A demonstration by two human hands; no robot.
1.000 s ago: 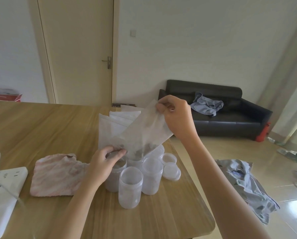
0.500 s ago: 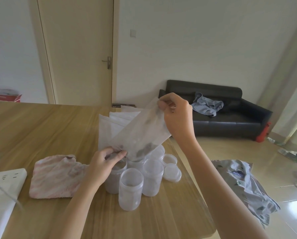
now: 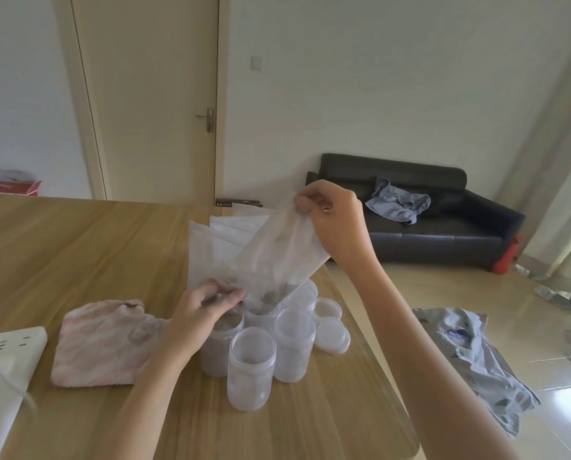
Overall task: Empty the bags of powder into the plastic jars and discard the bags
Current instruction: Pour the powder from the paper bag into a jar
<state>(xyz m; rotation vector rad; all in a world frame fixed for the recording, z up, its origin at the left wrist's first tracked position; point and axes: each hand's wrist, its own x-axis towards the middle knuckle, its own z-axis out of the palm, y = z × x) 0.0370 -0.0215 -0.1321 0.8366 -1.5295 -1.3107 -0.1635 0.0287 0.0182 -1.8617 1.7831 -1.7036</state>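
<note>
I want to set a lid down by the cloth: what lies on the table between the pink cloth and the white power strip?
In the head view, only bare wooden table shows between the pink cloth and the power strip; they lie apart.

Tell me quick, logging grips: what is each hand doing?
Left hand: pinches the bag mouth at a jar.
Right hand: pinches the bag's raised end.

The right hand point(image 3: 337, 224) is staying raised, its fingers point(image 3: 305, 204) pinching together, with the bare forearm reaching up from the lower right. The left hand point(image 3: 201, 313) is sitting lower, its fingers point(image 3: 231, 295) curling forward in a grip.
</note>
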